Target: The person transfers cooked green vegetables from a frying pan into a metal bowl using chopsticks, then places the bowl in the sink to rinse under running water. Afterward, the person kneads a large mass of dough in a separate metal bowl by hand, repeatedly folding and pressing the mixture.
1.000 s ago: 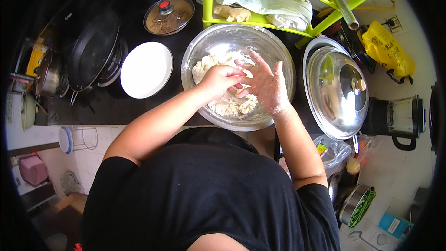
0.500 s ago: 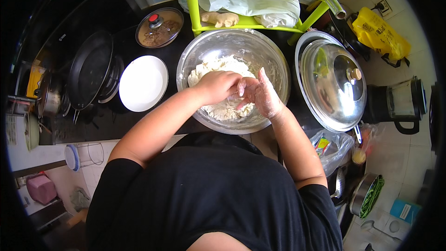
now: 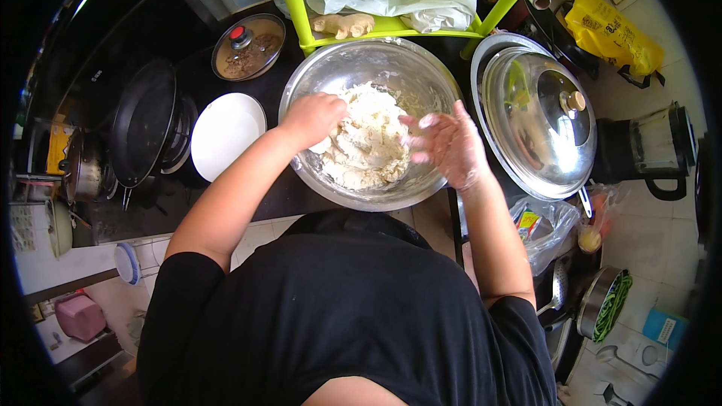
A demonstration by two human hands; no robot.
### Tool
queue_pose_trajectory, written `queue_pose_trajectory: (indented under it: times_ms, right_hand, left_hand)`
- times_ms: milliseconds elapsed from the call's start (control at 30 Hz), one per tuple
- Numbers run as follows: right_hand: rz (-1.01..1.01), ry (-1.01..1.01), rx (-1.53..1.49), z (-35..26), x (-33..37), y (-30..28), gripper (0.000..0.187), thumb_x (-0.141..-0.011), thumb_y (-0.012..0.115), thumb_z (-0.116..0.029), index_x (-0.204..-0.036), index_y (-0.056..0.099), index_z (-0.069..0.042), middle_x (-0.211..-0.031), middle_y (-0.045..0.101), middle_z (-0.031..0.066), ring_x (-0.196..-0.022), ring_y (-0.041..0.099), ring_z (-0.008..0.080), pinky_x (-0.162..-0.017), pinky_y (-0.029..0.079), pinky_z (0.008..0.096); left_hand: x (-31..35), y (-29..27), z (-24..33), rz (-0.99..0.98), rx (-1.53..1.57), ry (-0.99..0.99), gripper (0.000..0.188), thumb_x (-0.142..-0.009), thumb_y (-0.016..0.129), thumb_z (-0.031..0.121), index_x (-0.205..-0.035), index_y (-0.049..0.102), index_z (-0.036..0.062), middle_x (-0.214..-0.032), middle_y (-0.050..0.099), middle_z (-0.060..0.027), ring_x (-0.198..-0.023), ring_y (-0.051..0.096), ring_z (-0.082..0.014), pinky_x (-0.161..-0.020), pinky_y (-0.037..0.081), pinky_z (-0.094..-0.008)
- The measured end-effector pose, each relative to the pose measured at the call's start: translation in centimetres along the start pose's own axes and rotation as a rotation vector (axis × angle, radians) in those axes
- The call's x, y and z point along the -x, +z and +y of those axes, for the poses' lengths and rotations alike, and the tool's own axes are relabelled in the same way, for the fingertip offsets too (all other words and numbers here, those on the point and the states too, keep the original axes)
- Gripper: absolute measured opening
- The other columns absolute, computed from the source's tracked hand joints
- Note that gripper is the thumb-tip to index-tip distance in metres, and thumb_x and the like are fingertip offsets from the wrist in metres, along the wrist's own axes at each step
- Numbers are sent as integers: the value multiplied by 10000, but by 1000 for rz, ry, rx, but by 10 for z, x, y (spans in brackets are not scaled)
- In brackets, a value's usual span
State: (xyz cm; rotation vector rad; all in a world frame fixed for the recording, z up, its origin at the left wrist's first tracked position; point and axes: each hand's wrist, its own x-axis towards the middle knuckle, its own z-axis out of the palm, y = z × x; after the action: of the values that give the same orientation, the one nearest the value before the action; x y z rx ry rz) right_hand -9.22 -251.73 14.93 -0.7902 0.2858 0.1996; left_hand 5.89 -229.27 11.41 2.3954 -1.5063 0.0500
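A wide steel mixing bowl (image 3: 444, 94) stands in front of me with a lumpy, floury mass of pale dough (image 3: 368, 139) in it. My left hand (image 3: 314, 119) is over the bowl's left side, back upward, at the dough's left edge. Its fingers are curled together, and anything inside them is hidden. Over the right side of the bowl is my right hand (image 3: 455, 152), open, with fingers spread and bits of flour and dough on the skin. It looks apart from the dough, its fingertips slightly blurred.
Left of the bowl are a white plate (image 3: 228, 135), a black frying pan (image 3: 145, 124) and a glass-lidded pan (image 3: 248, 46). A green rack (image 3: 297, 11) stands behind. To the right sit a large steel lid (image 3: 519, 131), a blender (image 3: 650, 146) and a pot of green vegetables (image 3: 602, 304).
My hands, close together over the dough before, have moved apart. The left went left to the dough's edge; the right went right and spread its fingers. The view shifted slightly.
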Motion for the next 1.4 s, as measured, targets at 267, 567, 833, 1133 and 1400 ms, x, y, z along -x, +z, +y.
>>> queue_pose_trajectory:
  times_ms: [267,567,833,1133,1400]
  right_hand:
    - [-135,-107,1868,58,-10,-1,714,-862,454,-483,-1351,278,6,-1423,187,223,-1329,180,329,-1063,226,358]
    - [43,-125,1215,27,-5,-11,463,-882,513,-259,-1219,456,54,-1177,533,215,-1091,522,244,-925,387,305]
    - [114,-281,388,31,34,5,289,-900,505,-186,-1107,525,14,-1038,613,120,-960,574,178,-838,442,300]
    - [508,-463,-85,92,181,4,248,-849,593,-294,-766,508,-76,-612,437,-2,-524,417,122,-539,418,293]
    - [912,-674,-317,178,398,-12,197,-866,551,-272,-765,510,-108,-549,388,-43,-472,356,84,-489,378,269]
  left_hand:
    - [-1,33,52,-451,-159,-178,625,-919,334,383,-1405,132,47,-1485,22,-102,-1369,-20,-259,-1096,17,-426]
    - [-8,18,58,-444,21,-307,543,-914,387,329,-1400,227,146,-1474,95,-120,-1365,88,-256,-1091,38,-431]
    - [18,31,33,263,91,-152,151,-785,586,90,-912,665,110,-843,667,-67,-801,627,-262,-879,428,-391]
    - [-15,83,9,377,3,-34,521,-733,626,62,-1224,459,8,-1338,343,-231,-1285,262,-350,-1063,215,-395]
    - [-31,104,18,362,1818,-657,242,-907,436,150,-1053,505,-30,-1006,539,-145,-941,523,-224,-782,417,-324]
